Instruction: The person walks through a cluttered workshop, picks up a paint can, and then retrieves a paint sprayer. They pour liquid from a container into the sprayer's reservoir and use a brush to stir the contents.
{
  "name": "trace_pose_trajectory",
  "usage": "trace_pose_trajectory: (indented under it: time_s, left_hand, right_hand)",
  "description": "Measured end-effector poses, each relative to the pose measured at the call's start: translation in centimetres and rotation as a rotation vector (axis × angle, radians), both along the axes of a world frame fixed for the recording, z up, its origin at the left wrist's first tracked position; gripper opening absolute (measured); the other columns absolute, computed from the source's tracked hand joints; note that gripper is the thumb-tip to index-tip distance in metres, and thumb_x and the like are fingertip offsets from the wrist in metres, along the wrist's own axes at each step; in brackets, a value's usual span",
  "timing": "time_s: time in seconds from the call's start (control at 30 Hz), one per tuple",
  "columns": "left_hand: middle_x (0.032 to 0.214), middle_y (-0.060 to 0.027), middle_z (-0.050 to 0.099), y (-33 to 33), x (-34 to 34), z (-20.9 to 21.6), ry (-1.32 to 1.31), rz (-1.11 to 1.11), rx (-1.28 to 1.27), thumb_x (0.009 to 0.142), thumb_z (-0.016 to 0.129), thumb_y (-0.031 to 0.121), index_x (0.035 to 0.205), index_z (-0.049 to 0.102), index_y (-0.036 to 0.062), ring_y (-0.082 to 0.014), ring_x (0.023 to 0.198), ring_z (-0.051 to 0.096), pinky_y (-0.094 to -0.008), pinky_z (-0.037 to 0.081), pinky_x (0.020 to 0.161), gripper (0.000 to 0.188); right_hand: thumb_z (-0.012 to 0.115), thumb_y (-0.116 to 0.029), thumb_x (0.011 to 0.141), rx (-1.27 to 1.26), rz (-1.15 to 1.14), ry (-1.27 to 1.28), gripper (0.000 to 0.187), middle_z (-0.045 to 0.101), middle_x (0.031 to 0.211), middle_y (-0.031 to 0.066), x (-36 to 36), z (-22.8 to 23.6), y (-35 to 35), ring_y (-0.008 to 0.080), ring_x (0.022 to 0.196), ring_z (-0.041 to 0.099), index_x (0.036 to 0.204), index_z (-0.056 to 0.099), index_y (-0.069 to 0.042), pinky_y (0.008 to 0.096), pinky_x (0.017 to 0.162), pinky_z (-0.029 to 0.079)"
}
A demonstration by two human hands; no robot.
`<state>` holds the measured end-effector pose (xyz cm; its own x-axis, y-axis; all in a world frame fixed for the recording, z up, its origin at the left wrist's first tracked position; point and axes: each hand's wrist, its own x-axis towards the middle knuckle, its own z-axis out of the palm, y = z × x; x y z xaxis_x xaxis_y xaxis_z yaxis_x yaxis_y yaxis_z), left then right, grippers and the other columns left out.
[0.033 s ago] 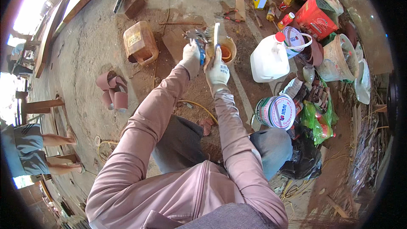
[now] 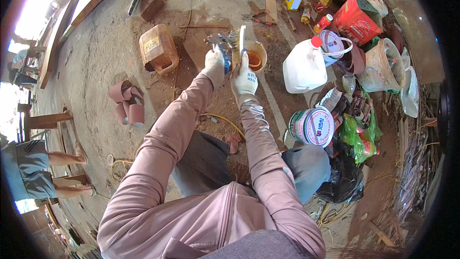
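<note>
Both my hands wear white work gloves with blue patches and are held out in front of me. My left hand [image 2: 215, 64] is closed on a dark grey, jagged object [image 2: 221, 40] whose kind I cannot make out. My right hand [image 2: 245, 79] grips a brush [image 2: 242, 38] with a pale back, its bristles turned left toward that object. The bristles and the grey object are very close; whether they touch is unclear. Just beyond my right hand stands an open pale container [image 2: 260, 49] with orange-brown contents, partly hidden by the brush and hand.
A cut, stained jug [image 2: 159, 49] and sandpaper strips [image 2: 128, 101] lie left. On my right are a white jug with red cap [image 2: 304, 67], a paint tub [image 2: 311, 127], a red container [image 2: 357, 19] and bottles. Pliers [image 2: 258, 17] lie ahead. Another person's legs [image 2: 62, 158] show far left.
My left hand and the grey object have shifted slightly left. The brush in my right hand has moved a little to the left. The surroundings look the same.
</note>
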<state>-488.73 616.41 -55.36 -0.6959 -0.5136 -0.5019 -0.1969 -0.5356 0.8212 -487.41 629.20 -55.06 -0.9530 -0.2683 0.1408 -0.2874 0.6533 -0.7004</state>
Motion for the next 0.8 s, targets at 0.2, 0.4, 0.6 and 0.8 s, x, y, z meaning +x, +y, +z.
trace_pose_trajectory:
  time_s: [0.2,0.4,0.6,0.8]
  left_hand:
    - [0.077,-0.0165,0.064,-0.8,0.3,-3.5,-0.199,-0.059,-0.489,0.097,0.046,0.040,0.092,0.060,0.0023,-0.0298,0.069,0.063,-0.0395,0.048,0.063,0.041]
    - [0.087,-0.0215,0.064,-2.2,-0.1,-5.4,-0.216,-0.056,-0.717,0.096,0.047,0.040,0.097,0.059,0.0010,-0.0337,0.085,0.062,-0.0411,0.048,0.075,0.041]
    - [0.090,-0.0222,0.064,3.4,0.8,1.1,-0.243,-0.191,-0.936,0.097,0.049,0.035,0.099,0.058,0.0005,-0.0301,0.083,0.063,-0.0410,0.047,0.075,0.035]
    - [0.090,-0.0220,0.065,2.5,1.8,0.6,-0.218,-0.214,-0.878,0.097,0.049,0.035,0.101,0.058,-0.0009,-0.0313,0.082,0.063,-0.0398,0.047,0.075,0.037]
  right_hand:
    - [0.047,-0.017,0.091,-0.167,-0.069,0.094,0.047,0.065,0.083,0.0277,-4.7,0.2,-1.3,0.0424,0.077,0.065,0.136,0.041,-0.005,0.0509,0.069,0.050]
    - [0.048,-0.012,0.090,-0.314,-0.107,0.108,0.052,0.065,0.096,0.0299,-0.3,-0.2,-3.3,0.0431,0.085,0.065,0.138,0.034,0.003,0.0496,0.075,0.050]
    - [0.046,-0.011,0.090,-0.272,-0.260,0.043,0.051,0.061,0.106,0.0316,-6.3,-0.4,-2.1,0.0436,0.093,0.062,0.138,0.033,0.001,0.0500,0.081,0.048]
    - [0.046,-0.012,0.090,-0.270,-0.231,0.087,0.054,0.062,0.100,0.0323,-3.6,-1.2,-2.3,0.0456,0.087,0.062,0.138,0.028,0.004,0.0515,0.075,0.049]
